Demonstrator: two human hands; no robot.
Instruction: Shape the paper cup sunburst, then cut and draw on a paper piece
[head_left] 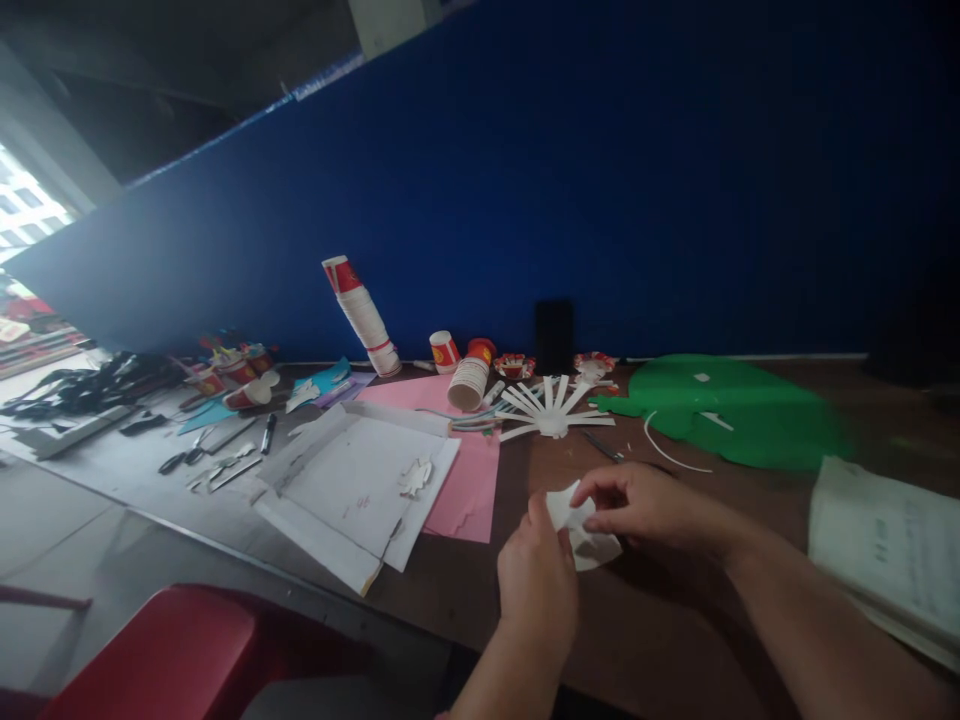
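Note:
A small piece of white paper (598, 552) with a curved edge is held low over the brown table. My left hand (536, 575) grips its left side between thumb and fingers. From the right, my right hand (645, 508) has its thumb and forefinger curled onto the paper's upper part; the exact contact is hard to see. Just beyond both hands lies a flattened paper cup (553, 420), cut into white strips that fan out from its base. A dark, thin tool (604, 447) rests between that cup and my right hand.
Left of my hands are an open white box lid (352, 470) and pink paper (465, 500). Behind stand a tall leaning cup stack (364, 318) and more cups (470, 380). A green balloon-shaped sheet (735, 410) and papers (892, 550) lie right. Scissors (184, 455) lie far left.

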